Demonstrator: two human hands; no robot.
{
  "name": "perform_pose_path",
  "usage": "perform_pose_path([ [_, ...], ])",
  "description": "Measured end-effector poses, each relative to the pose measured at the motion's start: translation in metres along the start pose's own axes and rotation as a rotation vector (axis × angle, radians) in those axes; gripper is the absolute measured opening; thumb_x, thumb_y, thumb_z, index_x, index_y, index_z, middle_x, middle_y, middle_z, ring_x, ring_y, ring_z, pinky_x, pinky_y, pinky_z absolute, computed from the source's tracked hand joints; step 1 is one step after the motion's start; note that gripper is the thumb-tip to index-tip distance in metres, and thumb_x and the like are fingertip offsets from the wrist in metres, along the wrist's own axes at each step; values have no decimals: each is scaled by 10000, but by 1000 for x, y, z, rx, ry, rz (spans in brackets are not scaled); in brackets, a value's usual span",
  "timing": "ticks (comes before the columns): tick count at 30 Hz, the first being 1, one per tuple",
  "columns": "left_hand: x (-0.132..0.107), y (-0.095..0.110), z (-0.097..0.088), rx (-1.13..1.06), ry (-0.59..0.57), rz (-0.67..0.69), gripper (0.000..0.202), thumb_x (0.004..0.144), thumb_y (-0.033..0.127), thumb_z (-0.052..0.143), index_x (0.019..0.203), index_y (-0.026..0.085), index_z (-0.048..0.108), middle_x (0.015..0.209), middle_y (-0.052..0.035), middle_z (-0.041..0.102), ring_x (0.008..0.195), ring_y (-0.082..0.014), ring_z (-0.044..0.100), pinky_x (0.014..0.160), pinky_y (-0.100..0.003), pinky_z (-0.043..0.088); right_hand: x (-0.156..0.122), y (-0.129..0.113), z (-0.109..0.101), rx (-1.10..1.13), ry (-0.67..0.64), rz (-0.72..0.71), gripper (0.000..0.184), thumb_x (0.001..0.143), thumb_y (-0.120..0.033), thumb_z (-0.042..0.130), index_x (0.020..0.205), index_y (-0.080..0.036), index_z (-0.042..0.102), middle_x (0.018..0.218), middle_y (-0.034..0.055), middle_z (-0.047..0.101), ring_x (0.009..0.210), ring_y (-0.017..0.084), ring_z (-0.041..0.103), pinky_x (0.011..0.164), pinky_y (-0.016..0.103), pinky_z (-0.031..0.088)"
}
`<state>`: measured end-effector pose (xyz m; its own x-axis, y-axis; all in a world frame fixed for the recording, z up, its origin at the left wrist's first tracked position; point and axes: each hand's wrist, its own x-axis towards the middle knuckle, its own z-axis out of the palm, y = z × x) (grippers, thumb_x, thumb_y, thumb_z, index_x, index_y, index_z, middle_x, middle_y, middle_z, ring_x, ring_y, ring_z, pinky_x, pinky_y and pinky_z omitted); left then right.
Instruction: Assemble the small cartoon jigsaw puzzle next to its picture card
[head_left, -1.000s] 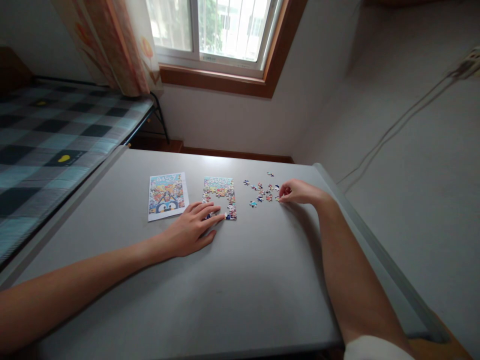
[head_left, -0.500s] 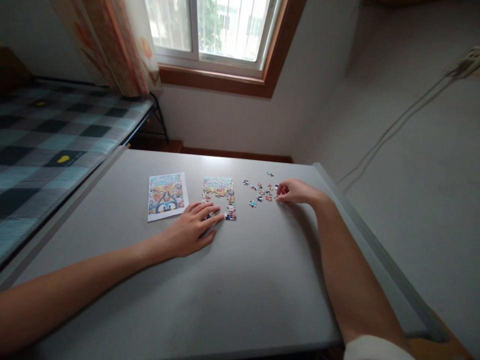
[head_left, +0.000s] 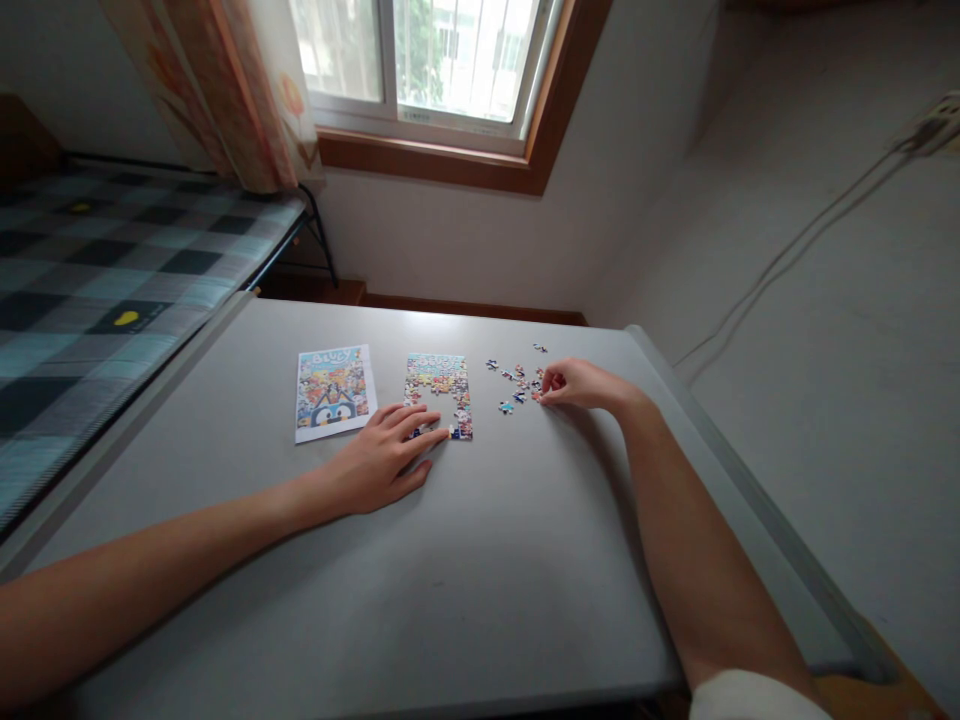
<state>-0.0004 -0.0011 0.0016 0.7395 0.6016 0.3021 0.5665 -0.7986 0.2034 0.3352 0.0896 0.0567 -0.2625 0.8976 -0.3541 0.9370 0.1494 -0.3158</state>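
Observation:
My left hand (head_left: 390,445) lies flat with its fingers spread, the fingertips over the lower left of a partly assembled jigsaw puzzle (head_left: 439,368). The puzzle's top and right side are joined, with a gap in its middle. On the right, my right hand (head_left: 574,385) is closed in a pinch, thumb and fingertips at a puzzle piece (head_left: 537,397) on the near right side of the loose pieces (head_left: 520,372). The fingers partly hide that piece. Left of the puzzle lies a printed picture sheet (head_left: 334,388) with a blue cartoon dog and lettering.
Everything lies on a grey-white table (head_left: 465,580). A bed with a checked mattress (head_left: 150,250) stands along the left side. Behind the table are a window (head_left: 457,70) and a curtain (head_left: 217,90). A cable (head_left: 787,245) hangs along the right wall.
My right hand has shifted a little to the left, towards the middle of the loose pieces. The left hand has stayed where it was.

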Motion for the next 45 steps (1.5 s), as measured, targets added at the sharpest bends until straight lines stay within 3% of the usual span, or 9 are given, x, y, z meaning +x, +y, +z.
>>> perform_pose_path([
  [5,0,0,0,-2,-8,-4,438,914,286,461,1351,264,476,1375,-84,489,1284,-269,418,1072,-500,331,1,-3,1,13,-7,-17,161,687,-322,638,739,-171,655,676,1,591,633,117,510,538,216,336],
  [11,0,0,0,-5,2,5,450,912,285,461,1361,266,465,1367,-85,495,1280,-273,420,1063,-504,342,0,-4,1,68,-2,-57,228,678,-367,666,792,-170,663,672,-6,569,613,112,492,534,219,335],
  [18,-1,-1,1,15,-17,2,445,918,292,451,1362,264,460,1377,-84,484,1292,-273,406,1069,-503,333,-5,8,-9,53,107,44,228,722,-263,639,926,-162,662,764,23,627,650,128,554,576,231,392],
  [27,-2,-3,2,23,-20,2,427,918,291,451,1342,253,479,1375,-87,483,1290,-269,406,1070,-494,329,-15,22,-23,7,247,134,266,782,-292,626,1013,-165,664,896,59,672,723,150,602,649,249,448],
  [45,-2,-3,2,28,-20,3,430,922,294,448,1348,248,473,1380,-89,478,1295,-268,400,1073,-493,328,-5,18,-12,-62,79,125,306,796,-256,560,1034,-183,738,860,44,721,737,158,614,650,224,432],
])
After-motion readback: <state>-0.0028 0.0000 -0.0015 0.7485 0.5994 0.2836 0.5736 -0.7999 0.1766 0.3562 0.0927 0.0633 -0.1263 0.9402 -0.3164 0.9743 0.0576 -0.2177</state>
